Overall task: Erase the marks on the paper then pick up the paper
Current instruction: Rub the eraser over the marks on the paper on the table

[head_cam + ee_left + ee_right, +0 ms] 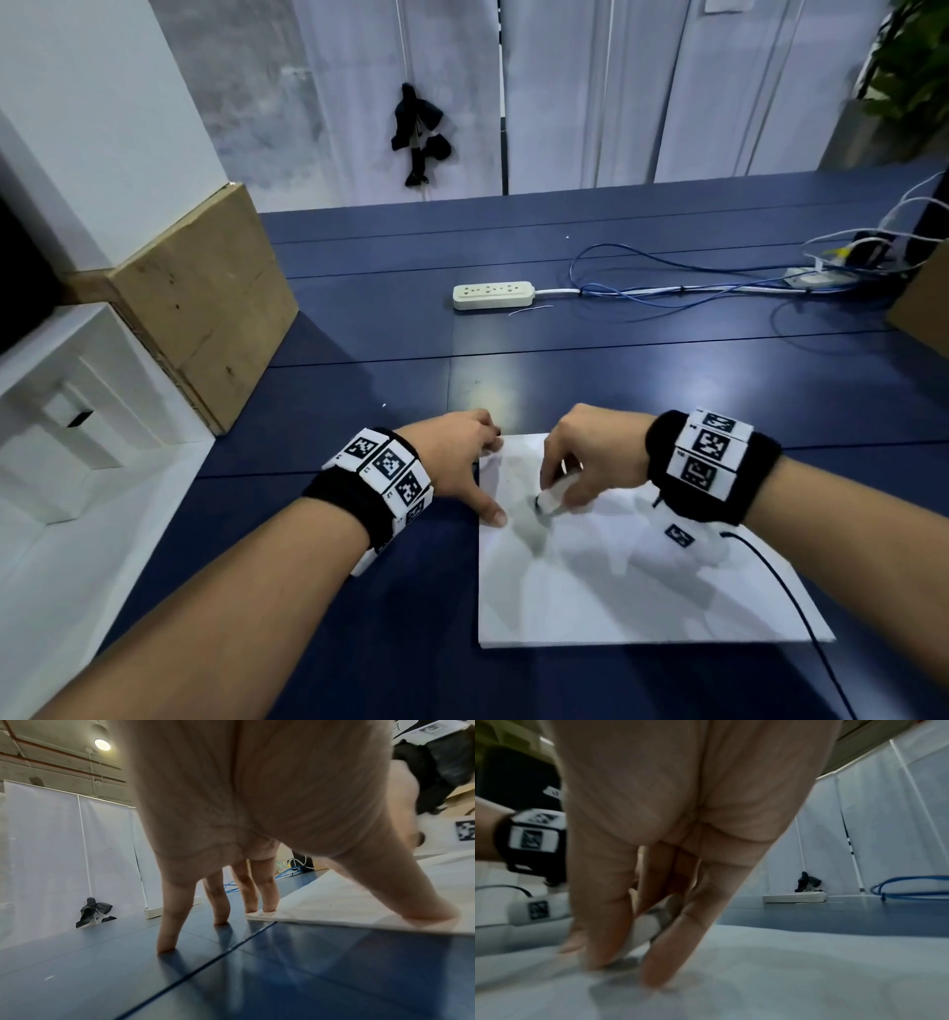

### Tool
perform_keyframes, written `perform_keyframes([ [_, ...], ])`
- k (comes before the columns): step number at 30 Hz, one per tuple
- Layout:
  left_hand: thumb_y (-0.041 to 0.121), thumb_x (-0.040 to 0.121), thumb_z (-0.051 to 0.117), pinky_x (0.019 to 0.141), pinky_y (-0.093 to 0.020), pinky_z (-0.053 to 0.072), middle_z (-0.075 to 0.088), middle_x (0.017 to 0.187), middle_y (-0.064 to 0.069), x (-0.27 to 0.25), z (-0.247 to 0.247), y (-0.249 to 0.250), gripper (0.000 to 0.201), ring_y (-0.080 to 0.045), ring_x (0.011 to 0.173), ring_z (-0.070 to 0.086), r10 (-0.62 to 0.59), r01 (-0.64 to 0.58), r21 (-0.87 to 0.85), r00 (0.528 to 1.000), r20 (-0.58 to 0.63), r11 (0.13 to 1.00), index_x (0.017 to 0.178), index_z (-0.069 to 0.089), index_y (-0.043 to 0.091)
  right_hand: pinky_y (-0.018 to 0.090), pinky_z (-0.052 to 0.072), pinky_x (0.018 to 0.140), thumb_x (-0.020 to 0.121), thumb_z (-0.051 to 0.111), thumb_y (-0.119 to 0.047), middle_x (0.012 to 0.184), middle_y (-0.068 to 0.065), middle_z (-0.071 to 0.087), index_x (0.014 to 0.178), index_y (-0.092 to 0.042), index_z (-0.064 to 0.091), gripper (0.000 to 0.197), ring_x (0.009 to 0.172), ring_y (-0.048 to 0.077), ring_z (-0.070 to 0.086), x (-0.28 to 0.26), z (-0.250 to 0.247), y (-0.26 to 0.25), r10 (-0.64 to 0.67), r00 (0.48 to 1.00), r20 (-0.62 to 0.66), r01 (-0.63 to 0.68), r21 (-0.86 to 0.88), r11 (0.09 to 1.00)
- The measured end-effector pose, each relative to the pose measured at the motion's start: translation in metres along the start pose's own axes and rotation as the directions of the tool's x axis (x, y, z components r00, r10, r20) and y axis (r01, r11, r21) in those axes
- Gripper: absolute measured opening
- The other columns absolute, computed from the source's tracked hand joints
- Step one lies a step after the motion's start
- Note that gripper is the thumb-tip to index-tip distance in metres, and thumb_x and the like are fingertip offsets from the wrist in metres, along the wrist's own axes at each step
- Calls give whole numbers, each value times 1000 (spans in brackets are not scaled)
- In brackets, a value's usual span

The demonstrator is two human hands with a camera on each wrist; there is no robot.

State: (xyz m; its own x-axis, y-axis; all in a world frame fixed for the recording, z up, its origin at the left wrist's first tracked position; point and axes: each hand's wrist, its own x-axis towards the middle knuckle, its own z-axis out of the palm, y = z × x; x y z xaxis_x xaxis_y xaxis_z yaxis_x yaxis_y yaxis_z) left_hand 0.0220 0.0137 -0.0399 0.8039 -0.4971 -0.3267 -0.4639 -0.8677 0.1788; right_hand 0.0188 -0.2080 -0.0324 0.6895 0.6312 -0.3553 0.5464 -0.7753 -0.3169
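A person's right hand (590,462) pinches a small white eraser (552,501) between thumb and fingers and presses its dark tip onto a sheet of white paper (616,580) lying flat on a blue table (385,591). The wrist view shows the fingers (603,923) curled close around the eraser (644,927), its end down on the sheet (782,973).

The left hand (457,457) steadies the page: fingers straight and spread, gripping nothing. Its thumb (411,902) bears on the paper's left edge (347,902), two fingertips rest at the far corner, and the other two stand on the bare table (231,973) just beside it.

The erasing step appears to be in hand, worked near the sheet's upper left, where a faint grey smudge (536,534) lies by the eraser tip; whether it is a mark or only shadow cannot be told. No clear marks show elsewhere on the page, though shadows cover much of it.

If the rubbing is close to done, the next move calls for setting the eraser aside or keeping it clear, then working a fingertip under an edge, since the thin sheet lies flush with the smooth table. A thin black cable (791,601) trails across the paper's right side and may drag on it when lifted.

A white power strip (493,295) and blue cables (667,293) lie well beyond.
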Motion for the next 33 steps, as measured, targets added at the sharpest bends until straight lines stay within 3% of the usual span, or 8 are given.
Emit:
perform_keyframes([
  [5,69,57,81,100,-36,48,42,130,8,-2,0,2,94,-15,118,53,-4,4,19,1000,0,1000,131,57,16,22,47,71,75,74,-28,91,-2,74,99,-21,76,25,80,14,65,21,-16,17,98,957,-272,-101,2,995],
  [12,74,58,76,98,-39,44,41,135,9,0,-1,5,91,-15,123,42,-3,3,146,1000,-2,989,128,58,19,25,55,68,65,70,-36,81,-2,73,92,-27,74,29,73,13,68,0,-4,-2,15,1000,-10,-15,-4,1000],
  [15,72,57,78,95,-38,45,41,128,6,4,-2,9,84,-18,117,45,-8,4,198,1000,20,980,119,61,19,22,53,65,73,72,-27,79,-3,74,92,-23,75,20,61,11,69,14,-12,9,81,984,-157,-78,24,997],
  [18,67,57,82,92,-38,51,42,123,5,4,-4,10,80,-19,105,54,-32,25,156,998,44,987,115,63,15,24,50,69,75,72,-25,86,-2,74,97,-20,75,23,71,14,67,18,-13,17,120,957,-262,-116,29,993],
  [21,65,59,83,90,-37,52,44,124,3,4,-6,12,81,-20,100,57,-47,37,161,997,60,986,117,63,12,21,43,69,72,73,-26,90,-5,71,98,-22,75,26,75,10,58,4,-6,8,3,985,-172,-13,-56,998],
  [24,66,59,82,89,-38,52,47,121,1,2,-7,13,84,-22,102,58,-41,29,170,997,66,985,121,61,13,26,54,69,67,72,-32,81,-6,72,95,-28,74,28,73,12,67,-10,-3,-3,-10,1000,1,10,8,1000],
  [28,68,59,81,88,-39,52,50,115,4,0,-9,16,85,-23,103,59,-32,20,178,997,69,984,126,57,22,26,56,67,74,72,-23,62,-12,63,91,-22,74,17,60,15,69,10,-16,6,72,988,-140,-75,-16,997],
  [33,69,62,78,90,-34,42,51,117,5,-2,-9,16,87,-21,106,57,-18,7,178,998,57,984,133,54,26,29,52,78,75,71,-25,96,1,71,104,-19,73,29,87,21,65,13,-11,11,68,972,-226,-90,-88,992],
])
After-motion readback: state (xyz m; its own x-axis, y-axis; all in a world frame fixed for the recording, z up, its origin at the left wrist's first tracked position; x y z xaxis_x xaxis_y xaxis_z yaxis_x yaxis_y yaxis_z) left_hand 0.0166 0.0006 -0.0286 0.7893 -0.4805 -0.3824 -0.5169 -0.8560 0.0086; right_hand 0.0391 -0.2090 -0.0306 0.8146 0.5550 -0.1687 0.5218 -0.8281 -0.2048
